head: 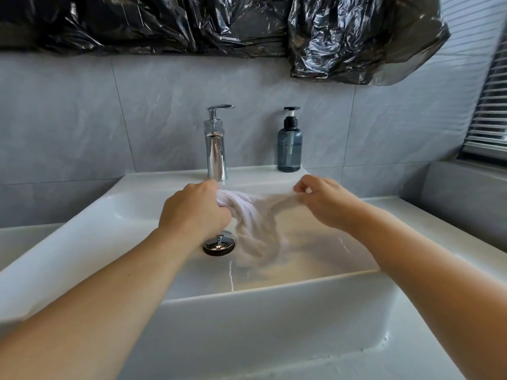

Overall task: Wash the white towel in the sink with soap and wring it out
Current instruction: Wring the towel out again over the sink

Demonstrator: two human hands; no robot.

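Note:
A wet white towel (255, 231) hangs between my two hands above the basin of the white sink (274, 286). My left hand (196, 211) grips one bunched end of it, just in front of the chrome faucet (216, 149). My right hand (322, 202) pinches the other end, stretched out thin to the right. The towel's middle sags down and touches the basin floor beside the chrome drain plug (219, 244). A thin trickle of water runs along the basin floor below the towel. A dark blue soap pump bottle (290, 144) stands on the sink's back ledge, right of the faucet.
Grey tiles cover the wall behind the sink. Black plastic sheeting (247, 23) hangs above, over where a mirror might be. A window blind (491, 105) is at the far right, with a grey ledge (466, 198) below it. White countertop flanks the sink.

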